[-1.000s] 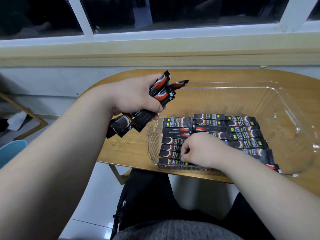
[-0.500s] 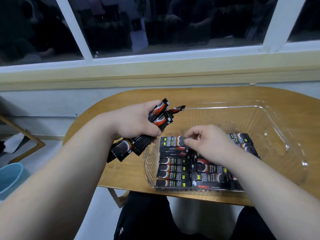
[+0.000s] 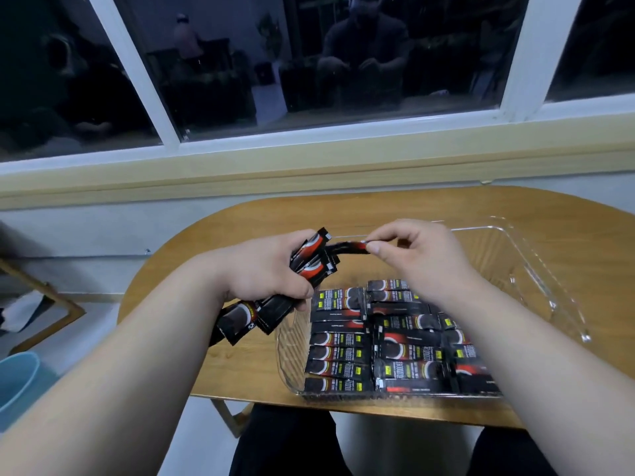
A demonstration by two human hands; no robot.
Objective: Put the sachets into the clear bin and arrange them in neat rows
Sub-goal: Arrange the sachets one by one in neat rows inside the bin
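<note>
Sachets (image 3: 338, 352) rowed in clear bin (image 3: 536, 269); my left hand (image 3: 264, 269) fists spare bundle (image 3: 309, 266) beside bin, right hand (image 3: 417, 252) fingertips pinching one sachet (image 3: 347, 248) free for placing.

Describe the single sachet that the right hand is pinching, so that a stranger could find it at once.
Start at the clear plastic bin on the oval wooden table. Above its far left corner, the left hand grips a bundle of black-and-red sachets. One thin black sachet with a red end sticks out sideways from it, the only one pinched by the right hand.
</note>
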